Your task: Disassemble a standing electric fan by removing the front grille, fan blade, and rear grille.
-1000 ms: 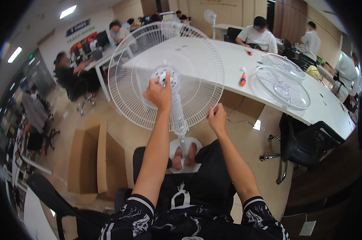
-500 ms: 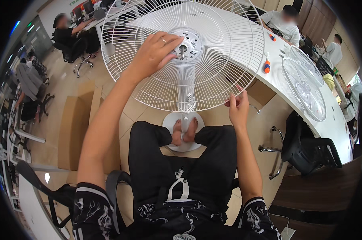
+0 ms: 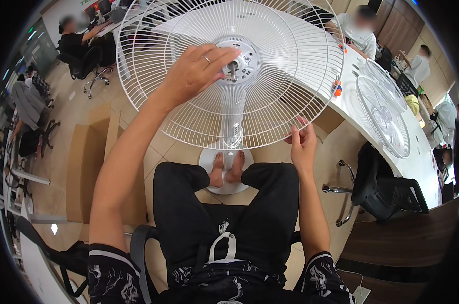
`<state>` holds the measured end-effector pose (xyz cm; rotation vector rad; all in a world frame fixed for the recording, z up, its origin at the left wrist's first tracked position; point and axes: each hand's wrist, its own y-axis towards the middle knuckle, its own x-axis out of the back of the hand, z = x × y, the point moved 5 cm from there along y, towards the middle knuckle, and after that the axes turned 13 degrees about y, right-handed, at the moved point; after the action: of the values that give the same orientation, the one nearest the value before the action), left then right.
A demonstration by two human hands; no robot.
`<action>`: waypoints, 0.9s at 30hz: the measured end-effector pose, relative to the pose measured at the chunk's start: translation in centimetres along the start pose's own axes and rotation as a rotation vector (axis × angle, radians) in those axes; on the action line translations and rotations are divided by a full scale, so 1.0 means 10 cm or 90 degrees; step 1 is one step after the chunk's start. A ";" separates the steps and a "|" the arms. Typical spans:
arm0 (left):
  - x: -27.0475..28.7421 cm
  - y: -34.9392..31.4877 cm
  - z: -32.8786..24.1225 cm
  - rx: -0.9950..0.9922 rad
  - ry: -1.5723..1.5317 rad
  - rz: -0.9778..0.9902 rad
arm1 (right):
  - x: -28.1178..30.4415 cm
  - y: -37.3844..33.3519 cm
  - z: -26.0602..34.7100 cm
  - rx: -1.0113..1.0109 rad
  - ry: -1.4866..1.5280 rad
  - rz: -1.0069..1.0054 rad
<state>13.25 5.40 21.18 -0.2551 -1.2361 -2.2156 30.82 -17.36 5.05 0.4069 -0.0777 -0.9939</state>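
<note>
A white wire fan grille (image 3: 285,114) stands upright in front of me, mounted on a white fan stand (image 3: 234,111) with a round base (image 3: 206,161). My left hand (image 3: 196,71) is at the grille's hub (image 3: 247,61), its thumb and fingers closed beside the metal motor shaft (image 3: 233,72). Whatever its fingertips pinch there is hidden. Low on the right side, my right hand (image 3: 303,142) holds the grille's outer rim between thumb and fingers. Both my bare feet (image 3: 234,169) rest on the base.
On the white desk (image 3: 361,104) lie orange-and-blue screwdrivers (image 3: 337,89) and another round fan grille (image 3: 384,119). An open cardboard box (image 3: 80,172) stands on the left floor. A black office chair (image 3: 386,190) is at right. Several people sit at desks farther off.
The grille appears larger and its lower rim lower in view. My left fingers have shifted around the hub, more of the shaft now showing below them. My right hand keeps its hold on the rim.
</note>
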 end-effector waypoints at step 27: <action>-0.21 0.11 -0.25 0.242 0.182 0.124 | 0.10 -0.01 0.07 0.002 -0.044 0.032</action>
<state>15.91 3.70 19.67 0.0871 -1.3729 -1.7399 31.14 -18.43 5.54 0.3727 -0.1512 -0.9585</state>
